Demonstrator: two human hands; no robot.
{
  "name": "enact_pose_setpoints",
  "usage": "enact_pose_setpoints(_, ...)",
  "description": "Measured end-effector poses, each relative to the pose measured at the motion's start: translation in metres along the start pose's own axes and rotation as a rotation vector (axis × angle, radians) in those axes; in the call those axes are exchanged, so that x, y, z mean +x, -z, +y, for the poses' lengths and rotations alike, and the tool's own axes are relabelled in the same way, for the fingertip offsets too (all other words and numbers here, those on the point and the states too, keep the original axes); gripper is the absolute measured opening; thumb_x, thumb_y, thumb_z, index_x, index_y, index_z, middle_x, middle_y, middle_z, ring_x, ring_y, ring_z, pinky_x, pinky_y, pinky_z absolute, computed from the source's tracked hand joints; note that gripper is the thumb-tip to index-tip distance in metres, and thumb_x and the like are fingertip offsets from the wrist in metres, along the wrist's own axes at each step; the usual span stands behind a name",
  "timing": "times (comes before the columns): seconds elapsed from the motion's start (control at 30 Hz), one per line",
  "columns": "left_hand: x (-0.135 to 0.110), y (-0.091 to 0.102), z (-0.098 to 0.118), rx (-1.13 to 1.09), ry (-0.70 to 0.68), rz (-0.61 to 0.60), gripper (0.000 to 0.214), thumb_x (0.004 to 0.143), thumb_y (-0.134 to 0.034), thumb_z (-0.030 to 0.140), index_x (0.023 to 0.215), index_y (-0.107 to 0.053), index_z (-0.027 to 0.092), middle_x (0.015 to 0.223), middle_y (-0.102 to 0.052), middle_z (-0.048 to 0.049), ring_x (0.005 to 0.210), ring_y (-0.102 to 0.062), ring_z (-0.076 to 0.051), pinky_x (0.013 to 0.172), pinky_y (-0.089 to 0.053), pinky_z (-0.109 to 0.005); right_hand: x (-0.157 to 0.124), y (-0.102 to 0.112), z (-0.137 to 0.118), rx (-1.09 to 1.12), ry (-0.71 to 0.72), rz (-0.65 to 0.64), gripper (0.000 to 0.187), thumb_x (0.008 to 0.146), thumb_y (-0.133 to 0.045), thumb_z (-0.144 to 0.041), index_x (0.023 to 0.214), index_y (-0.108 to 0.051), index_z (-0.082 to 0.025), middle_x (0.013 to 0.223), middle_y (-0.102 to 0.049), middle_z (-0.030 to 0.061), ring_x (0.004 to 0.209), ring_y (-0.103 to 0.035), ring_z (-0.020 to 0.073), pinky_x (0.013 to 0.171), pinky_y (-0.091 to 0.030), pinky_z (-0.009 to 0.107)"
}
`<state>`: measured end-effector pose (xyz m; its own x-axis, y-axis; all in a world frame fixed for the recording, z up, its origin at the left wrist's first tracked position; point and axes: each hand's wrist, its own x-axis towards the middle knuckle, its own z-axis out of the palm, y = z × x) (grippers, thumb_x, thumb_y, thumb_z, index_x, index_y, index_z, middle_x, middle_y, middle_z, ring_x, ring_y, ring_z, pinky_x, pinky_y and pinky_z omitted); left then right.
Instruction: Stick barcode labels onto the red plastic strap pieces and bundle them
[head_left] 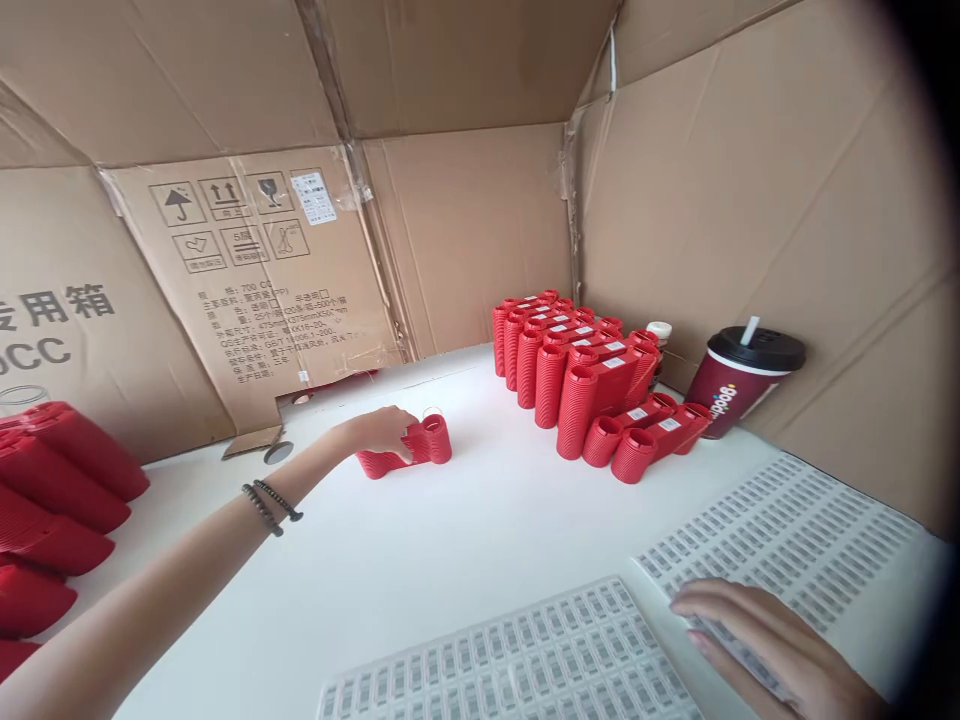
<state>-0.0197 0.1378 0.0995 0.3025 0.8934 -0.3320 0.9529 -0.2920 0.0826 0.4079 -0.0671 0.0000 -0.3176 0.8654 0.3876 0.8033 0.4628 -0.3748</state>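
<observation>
1. While the left hand [384, 432] is stretched far out, with its fingers curled down over the short red ribbed plastic stack [431, 442] lying on its side mid-table, the grip looks shallow. It covers only the near end, so I'd judge a lift could let the far pieces slide apart.
2. The right hand [757, 630], low at the near right, lies flat and open. Its fingers are spread on the white sheet of barcode labels [787, 530] and grip nothing. A sideways drag could crease that sheet or push it against the second label sheet [525, 660] just beside it.
3. Watch those tall rows of red ribbed plastic stacks [570, 370]: upright and packed close, with some lying down at the front. A swinging forearm could topple them.
4. The dark red paper cup with black lid and straw [739, 385] stands just right of those rows, near the brown cardboard wall [750, 200]. A falling stack might knock it over, and a spill across the white table [465, 540] would reach the labels.
</observation>
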Motion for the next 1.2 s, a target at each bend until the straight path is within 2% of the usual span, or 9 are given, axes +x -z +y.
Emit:
enact_pose_setpoints(0.13, -0.003, 0.0, 0.005, 0.049, 0.021, 0.033, 0.044, 0.064, -0.068, 0.04, 0.102, -0.061, 0.019, 0.088, -0.066, -0.0067, 0.068, -0.056, -0.019, 0.055, -0.033, -0.025, -0.008, 0.012, -0.011, -0.021, -0.063, -0.073, 0.022, 0.087, -0.053, -0.037, 0.102, -0.067, -0.028, 0.106, -0.068, 0.0045, 0.099, -0.064, 0.0226, 0.083, -0.056, 0.034)
enact_pose_setpoints(0.2, -0.005, 0.003, 0.005, 0.065, -0.002, 0.08, 0.06, 0.066, -0.068, 0.042, 0.119, -0.053, 0.018, 0.1, -0.066, -0.0092, 0.078, -0.056, -0.021, 0.06, -0.034, -0.025, -0.011, 0.022, -0.019, -0.013, -0.134, -0.12, 0.023, 0.089, -0.05, -0.036, 0.105, -0.065, -0.028, 0.11, -0.066, 0.0043, 0.105, -0.061, 0.0225, 0.088, -0.054, 0.036)
enact_pose_setpoints(0.27, -0.006, 0.006, 0.003, 0.039, -0.042, 0.091, 0.064, 0.07, -0.066, 0.039, 0.128, -0.045, 0.02, 0.115, -0.063, -0.0083, 0.088, -0.056, -0.021, 0.066, -0.035, -0.023, -0.013, 0.031, -0.027, 0.008, -0.174, -0.134, 0.023, 0.091, -0.049, -0.036, 0.106, -0.064, -0.028, 0.111, -0.064, 0.004, 0.108, -0.059, 0.0224, 0.09, -0.052, 0.038)
enact_pose_setpoints(0.33, -0.005, 0.008, -0.001, 0.005, -0.075, 0.125, 0.056, 0.075, -0.063, 0.04, 0.125, -0.048, 0.02, 0.117, -0.063, -0.0055, 0.092, -0.056, -0.019, 0.07, -0.036, -0.022, -0.014, 0.038, -0.034, 0.026, -0.187, -0.13, 0.022, 0.091, -0.048, -0.036, 0.105, -0.063, -0.028, 0.111, -0.064, 0.0038, 0.108, -0.058, 0.0222, 0.091, -0.05, 0.038)
enact_pose_setpoints(0.5, 0.0, 0.006, -0.004, 0.108, -0.059, 0.172, 0.036, 0.083, -0.056, 0.042, 0.108, -0.063, 0.018, 0.102, -0.069, -0.0059, 0.09, -0.059, -0.02, 0.072, -0.037, -0.024, -0.019, 0.041, -0.049, 0.072, -0.146, -0.149, 0.02, 0.093, -0.046, -0.034, 0.104, -0.061, -0.027, 0.108, -0.063, 0.0037, 0.106, -0.057, 0.0216, 0.088, -0.049, 0.037)
enact_pose_setpoints(0.77, 0.001, 0.017, 0.004, 0.147, -0.032, 0.154, 0.032, 0.083, -0.054, 0.038, 0.105, -0.066, 0.019, 0.097, -0.071, -0.0058, 0.087, -0.061, -0.021, 0.071, -0.04, -0.026, -0.035, 0.037, -0.047, 0.086, -0.169, -0.178, 0.018, 0.094, -0.046, -0.034, 0.106, -0.058, -0.028, 0.109, -0.062, 0.0035, 0.107, -0.055, 0.0216, 0.088, -0.049, 0.037)
enact_pose_setpoints(1.2, -0.001, 0.017, 0.007, 0.151, -0.068, 0.144, 0.033, 0.08, -0.057, 0.037, 0.105, -0.067, 0.018, 0.102, -0.07, -0.0048, 0.086, -0.059, -0.019, 0.071, -0.039, -0.026, -0.045, 0.022, -0.03, 0.074, -0.214, -0.199, 0.021, 0.094, -0.045, -0.037, 0.11, -0.056, -0.032, 0.114, -0.061, 0.0015, 0.11, -0.055, 0.0215, 0.093, -0.048, 0.039)
